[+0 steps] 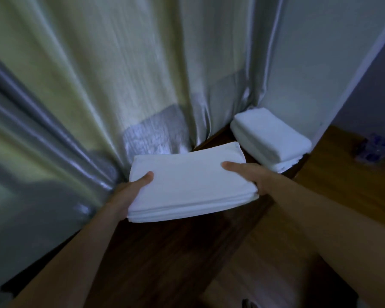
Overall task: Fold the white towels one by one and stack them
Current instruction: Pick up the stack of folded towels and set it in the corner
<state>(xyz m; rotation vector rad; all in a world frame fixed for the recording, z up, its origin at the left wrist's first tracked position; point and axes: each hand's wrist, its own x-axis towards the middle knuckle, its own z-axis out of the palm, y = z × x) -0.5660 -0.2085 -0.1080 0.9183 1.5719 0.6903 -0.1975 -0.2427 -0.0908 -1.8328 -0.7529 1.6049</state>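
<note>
A folded white towel (187, 183) is held flat above the dark wooden surface (165, 252) in the middle of the view. My left hand (131, 190) grips its left edge, thumb on top and fingers hidden underneath. My right hand (247, 174) grips its right edge the same way. To the right and farther back, a stack of folded white towels (269, 138) sits in the corner by the wall.
A shiny pale curtain (98, 85) hangs close behind the held towel and fills the left side. A white wall (320, 63) stands behind the stack. A lighter wooden floor (342, 185) lies to the right, with a small blurred blue object (373, 147) on it.
</note>
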